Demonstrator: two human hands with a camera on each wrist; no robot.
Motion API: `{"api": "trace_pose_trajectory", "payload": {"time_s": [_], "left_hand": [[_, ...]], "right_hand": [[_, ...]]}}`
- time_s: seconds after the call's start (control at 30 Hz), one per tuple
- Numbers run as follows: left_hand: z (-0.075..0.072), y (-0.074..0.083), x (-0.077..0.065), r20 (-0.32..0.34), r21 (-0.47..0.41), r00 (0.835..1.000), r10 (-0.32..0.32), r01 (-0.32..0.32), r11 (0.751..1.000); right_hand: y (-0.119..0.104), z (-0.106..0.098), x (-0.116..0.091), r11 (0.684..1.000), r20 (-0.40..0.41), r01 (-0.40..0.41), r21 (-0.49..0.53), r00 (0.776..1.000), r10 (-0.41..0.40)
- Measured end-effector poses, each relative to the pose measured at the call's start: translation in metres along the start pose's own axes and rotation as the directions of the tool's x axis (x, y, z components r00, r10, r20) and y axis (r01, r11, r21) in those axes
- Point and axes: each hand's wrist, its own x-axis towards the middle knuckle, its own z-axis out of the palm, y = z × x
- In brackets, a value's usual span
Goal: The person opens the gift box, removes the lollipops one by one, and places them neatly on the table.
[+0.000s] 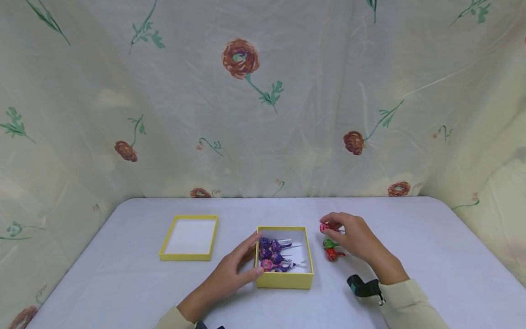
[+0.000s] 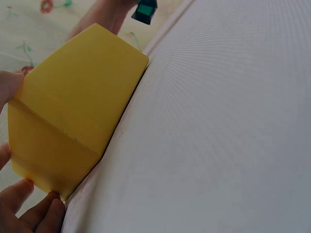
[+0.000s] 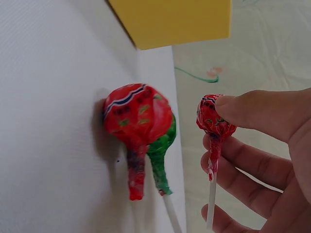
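One lollipop (image 3: pixel 211 121), pinched by the right hand (image 1: pixel 352 233), wants gentle pressure. The left hand (image 1: pixel 231 268), gripping the box (image 1: pixel 284 281), should steady it.

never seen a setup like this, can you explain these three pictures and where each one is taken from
There's no machine here, just a person working with bare hands. The wide picture is taken from the head, looking forward and down; the other two come from the left and right wrists. On the white table lie a shallow yellow lid and a yellow box holding mostly purple-wrapped lollipops. The left hand holds the box's side. The right hand pinches a red lollipop, near a green lollipop and another red one.
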Motion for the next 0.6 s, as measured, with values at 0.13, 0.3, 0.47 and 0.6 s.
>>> {"api": "trace_pose_trajectory", "payload": {"time_s": [0.13, 0.3, 0.47, 0.6], "left_hand": [[0.0, 0.0, 0.0, 0.0, -0.002, 1.0, -0.002, 0.002, 1.0], [0.0, -0.001, 0.0, 0.0, -0.004, 1.0, -0.005, 0.005, 1.0], [0.0, -0.001, 0.0, 0.003, -0.017, 1.0, 0.017, -0.017, 1.0], [0.0, -0.002, 0.0, 0.005, -0.017, 1.0, 0.028, -0.028, 0.999]], "right_hand": [[0.004, 0.002, 0.0, 1.0, 0.015, -0.009, 0.001, 1.0, 0.009], [0.006, 0.006, 0.002, 1.0, 0.037, -0.01, -0.013, 0.999, 0.011], [0.006, 0.01, 0.002, 0.999, 0.052, -0.016, -0.037, 0.999, 0.018], [0.006, 0.011, 0.001, 0.998, 0.045, -0.027, -0.059, 0.999, 0.03]]}}
